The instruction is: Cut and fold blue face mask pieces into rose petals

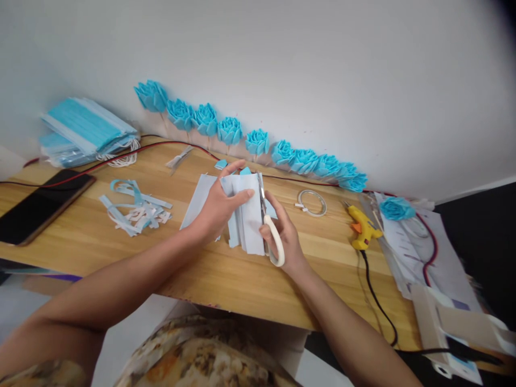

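Observation:
My left hand [215, 209] grips a folded stack of pale blue mask fabric [250, 226], thumb on top. Around the white handle of a pair of scissors [274, 244] the fingers of my right hand [290, 242] are closed. The metal blades point away from me along the right edge of the fabric. Another flat pale sheet [197, 196] lies partly beneath my left hand. Small bright blue pieces [245, 171] show just beyond the fabric. How far the blades are parted is hard to make out.
Blue fabric roses [229, 130] line the wall. Pleated face masks [86, 126] and a phone [44, 207] lie left, near cut strips [137, 207]. To the right are a tape roll [312, 203], a yellow glue gun [363, 226] with its cord, and a single rose [397, 208] on papers.

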`<state>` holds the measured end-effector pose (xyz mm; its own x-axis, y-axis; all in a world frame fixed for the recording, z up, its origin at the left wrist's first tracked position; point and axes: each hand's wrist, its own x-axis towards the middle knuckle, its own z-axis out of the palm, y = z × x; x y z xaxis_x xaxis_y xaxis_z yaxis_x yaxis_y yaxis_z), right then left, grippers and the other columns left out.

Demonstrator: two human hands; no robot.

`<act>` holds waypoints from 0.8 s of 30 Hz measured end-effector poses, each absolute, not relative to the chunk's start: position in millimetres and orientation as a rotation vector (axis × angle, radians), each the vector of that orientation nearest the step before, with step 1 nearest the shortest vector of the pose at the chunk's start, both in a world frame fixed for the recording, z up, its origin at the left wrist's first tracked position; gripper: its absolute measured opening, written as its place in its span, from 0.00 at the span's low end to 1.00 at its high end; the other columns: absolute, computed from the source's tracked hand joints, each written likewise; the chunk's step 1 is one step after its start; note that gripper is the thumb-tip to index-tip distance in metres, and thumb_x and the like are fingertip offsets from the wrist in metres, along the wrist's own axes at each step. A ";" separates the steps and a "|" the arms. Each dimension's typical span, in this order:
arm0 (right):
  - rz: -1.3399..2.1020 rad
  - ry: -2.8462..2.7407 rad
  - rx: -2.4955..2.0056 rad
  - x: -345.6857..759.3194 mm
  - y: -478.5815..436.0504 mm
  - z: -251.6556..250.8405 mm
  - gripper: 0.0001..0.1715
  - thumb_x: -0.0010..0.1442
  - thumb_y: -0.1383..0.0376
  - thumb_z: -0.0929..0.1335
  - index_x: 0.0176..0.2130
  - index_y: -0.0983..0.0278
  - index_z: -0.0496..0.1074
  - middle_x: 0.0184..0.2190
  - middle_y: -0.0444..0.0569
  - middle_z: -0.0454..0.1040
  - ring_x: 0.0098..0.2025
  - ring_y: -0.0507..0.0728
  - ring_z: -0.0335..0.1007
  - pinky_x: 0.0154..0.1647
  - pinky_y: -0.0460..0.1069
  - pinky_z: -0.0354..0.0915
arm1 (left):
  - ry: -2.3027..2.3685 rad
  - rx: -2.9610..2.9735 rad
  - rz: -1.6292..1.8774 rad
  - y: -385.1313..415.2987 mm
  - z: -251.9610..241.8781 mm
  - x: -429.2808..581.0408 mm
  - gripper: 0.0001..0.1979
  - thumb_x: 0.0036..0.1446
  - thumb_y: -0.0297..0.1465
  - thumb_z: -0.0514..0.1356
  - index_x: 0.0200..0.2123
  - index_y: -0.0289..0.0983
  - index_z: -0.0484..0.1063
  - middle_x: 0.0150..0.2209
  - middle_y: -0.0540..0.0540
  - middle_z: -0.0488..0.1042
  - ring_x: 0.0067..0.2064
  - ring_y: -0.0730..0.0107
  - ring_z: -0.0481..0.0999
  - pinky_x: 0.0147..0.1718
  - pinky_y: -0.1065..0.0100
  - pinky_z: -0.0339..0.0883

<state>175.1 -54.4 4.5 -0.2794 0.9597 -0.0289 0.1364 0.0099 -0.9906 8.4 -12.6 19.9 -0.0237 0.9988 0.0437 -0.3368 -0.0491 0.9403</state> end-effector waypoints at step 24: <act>1.510 -1.409 -1.029 172.3 -50.8 -7.7 0.58 0.56 0.49 0.75 0.74 0.57 0.49 0.22 0.34 0.65 0.19 0.48 0.57 0.20 0.45 0.55 | 0.986 1.018 1.459 -1.8 15.6 -2.0 0.35 0.49 0.35 0.73 0.60 0.47 0.68 0.40 0.51 0.76 0.35 0.68 0.77 0.36 0.67 0.72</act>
<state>172.3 -50.8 -7.7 -0.3389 0.9402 -0.0356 -0.0292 -0.0484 -0.9984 -2.0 -1.8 15.6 -0.0842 0.9927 0.0858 -0.2908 -0.1068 0.9508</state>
